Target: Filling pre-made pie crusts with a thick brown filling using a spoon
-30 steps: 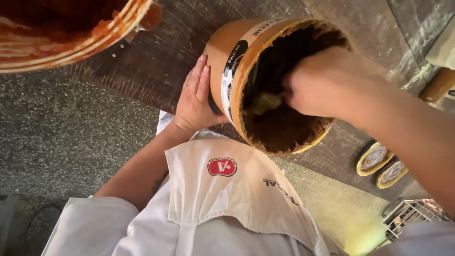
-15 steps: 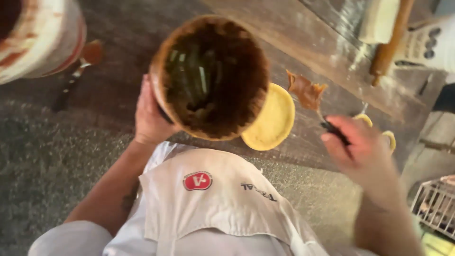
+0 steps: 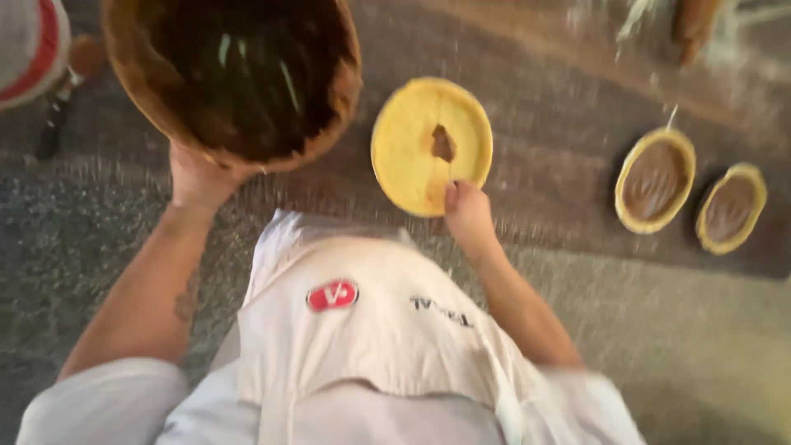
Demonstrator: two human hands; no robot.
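While the left hand (image 3: 200, 175) is gripping the chocolate-smeared tub (image 3: 233, 76), the right hand (image 3: 466, 211), fingers closed, is resting on the near rim of the tart shell (image 3: 409, 140), directly ahead of it.

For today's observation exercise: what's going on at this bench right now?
A person in a white apron holds a large brown-smeared tub with the left hand. The right hand rests at the rim of a round yellow pastry shell holding a small brown dollop. Two filled tart shells sit to the right.
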